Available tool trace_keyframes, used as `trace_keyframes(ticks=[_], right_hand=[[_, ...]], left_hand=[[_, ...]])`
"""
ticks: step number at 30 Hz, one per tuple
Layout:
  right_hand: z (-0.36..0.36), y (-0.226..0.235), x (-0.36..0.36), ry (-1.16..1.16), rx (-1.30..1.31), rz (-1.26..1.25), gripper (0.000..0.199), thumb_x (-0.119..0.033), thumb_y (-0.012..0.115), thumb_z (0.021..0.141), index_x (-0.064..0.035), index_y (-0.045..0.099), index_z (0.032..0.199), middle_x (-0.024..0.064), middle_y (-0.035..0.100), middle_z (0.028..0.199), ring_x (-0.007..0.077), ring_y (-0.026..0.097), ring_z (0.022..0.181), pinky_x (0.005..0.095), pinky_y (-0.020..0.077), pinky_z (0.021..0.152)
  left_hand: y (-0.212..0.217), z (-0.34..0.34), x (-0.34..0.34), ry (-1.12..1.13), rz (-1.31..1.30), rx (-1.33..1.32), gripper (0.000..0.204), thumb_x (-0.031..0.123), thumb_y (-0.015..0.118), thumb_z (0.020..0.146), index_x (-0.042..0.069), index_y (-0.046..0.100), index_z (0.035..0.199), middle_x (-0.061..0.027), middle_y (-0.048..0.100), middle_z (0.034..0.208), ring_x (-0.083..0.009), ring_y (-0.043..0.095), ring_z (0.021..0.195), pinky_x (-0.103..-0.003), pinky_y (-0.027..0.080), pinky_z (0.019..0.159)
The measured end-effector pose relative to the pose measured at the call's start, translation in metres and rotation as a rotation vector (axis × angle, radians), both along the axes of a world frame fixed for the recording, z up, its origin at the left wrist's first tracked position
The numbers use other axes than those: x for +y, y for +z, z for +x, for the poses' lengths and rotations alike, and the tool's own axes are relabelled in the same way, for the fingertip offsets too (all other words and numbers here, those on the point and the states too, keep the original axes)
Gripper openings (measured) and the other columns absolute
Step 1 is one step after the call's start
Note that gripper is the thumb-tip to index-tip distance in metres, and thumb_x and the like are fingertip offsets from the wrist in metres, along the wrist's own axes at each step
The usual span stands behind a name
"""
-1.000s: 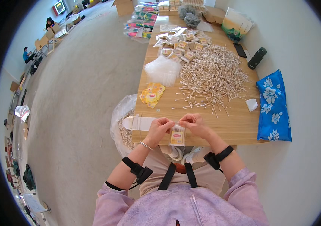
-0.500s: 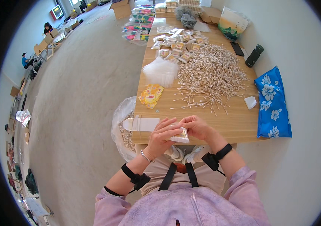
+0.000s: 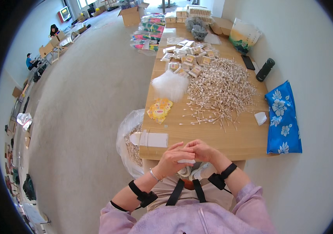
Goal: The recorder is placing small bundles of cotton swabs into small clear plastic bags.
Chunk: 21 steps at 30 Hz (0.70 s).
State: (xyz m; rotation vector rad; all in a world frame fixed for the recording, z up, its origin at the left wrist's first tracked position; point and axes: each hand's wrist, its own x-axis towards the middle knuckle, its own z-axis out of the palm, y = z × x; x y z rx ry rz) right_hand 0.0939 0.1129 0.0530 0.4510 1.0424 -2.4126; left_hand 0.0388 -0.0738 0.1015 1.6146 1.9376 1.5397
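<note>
Both hands are up close at the near edge of the worktop (image 3: 213, 143)! The left hand (image 3: 173, 159) lies across a small packet (image 3: 186, 161), its grip curled shut around it, with just a pale end peeping out below the fingers. In from the other side comes the right hand (image 3: 201, 151), fingers bent, tips tucked right against the left hand's; whether that grip is pinching the packet cannot be told, as the fingers hide it.

Just left of the hands lies a flat white piece (image 3: 154, 139) with a clear band around it, and beyond it yellow cards (image 3: 159, 110) overlap in a loose heap. Further up, clear bags (image 3: 169, 85) sit beside a great spread of cotton swabs (image 3: 223, 91), with filled packets (image 3: 190, 59) piled behind! Over on the right, a blue floral pouch (image 3: 283, 121) lies along the edge.
</note>
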Motion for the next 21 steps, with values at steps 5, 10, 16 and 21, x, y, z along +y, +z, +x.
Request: trace_keyframes(ticks=[5, 10, 16, 21], right_hand=[[-0.002, 0.001, 0.006, -0.022, -0.086, 0.187, 0.008, -0.01, 0.059, 0.09, -0.0018, 0.061, 0.089, 0.0055, 0.062, 0.082, 0.0142, 0.062, 0.07, 0.0282, 0.0537, 0.06], [-0.017, 0.01, 0.017, -0.08, 0.202, 0.79, 0.007, -0.01, 0.059, 0.089, -0.0041, 0.063, 0.086, 0.0022, 0.062, 0.081, 0.0129, 0.06, 0.068, 0.0289, 0.0502, 0.061], [-0.026, 0.047, -0.014, -0.119, 0.944, 1.418, 0.006, -0.005, 0.062, 0.08, -0.0074, 0.063, 0.085, 0.0073, 0.055, 0.081, 0.0251, 0.057, 0.078, 0.0358, 0.047, 0.067], [-0.019, 0.029, -0.011, -0.157, 1.035, 1.551, 0.01, -0.006, 0.065, 0.076, -0.0092, 0.062, 0.084, 0.0072, 0.054, 0.082, 0.0267, 0.055, 0.084, 0.0368, 0.0467, 0.071]], left_hand=[[-0.013, -0.003, -0.01, -0.032, -0.07, 0.071, 0.032, 0.015, 0.08, 0.067, 0.012, 0.071, 0.097, -0.0035, 0.067, 0.111, -0.0226, 0.055, 0.118, -0.043, 0.037, 0.104], [-0.034, -0.014, -0.014, 0.315, 0.021, -0.539, 0.052, 0.016, 0.071, 0.081, 0.001, 0.051, 0.126, -0.0115, 0.061, 0.116, -0.025, 0.051, 0.118, -0.037, 0.038, 0.102], [-0.04, -0.033, -0.01, 0.277, -0.064, -0.79, 0.035, 0.013, 0.068, 0.085, -0.001, 0.058, 0.116, -0.0076, 0.065, 0.104, -0.0187, 0.061, 0.098, -0.032, 0.048, 0.086], [-0.034, -0.032, 0.001, 0.421, -0.057, -0.408, 0.017, 0.01, 0.071, 0.081, 0.004, 0.069, 0.097, -0.0099, 0.069, 0.094, -0.0194, 0.064, 0.09, -0.031, 0.049, 0.08]])
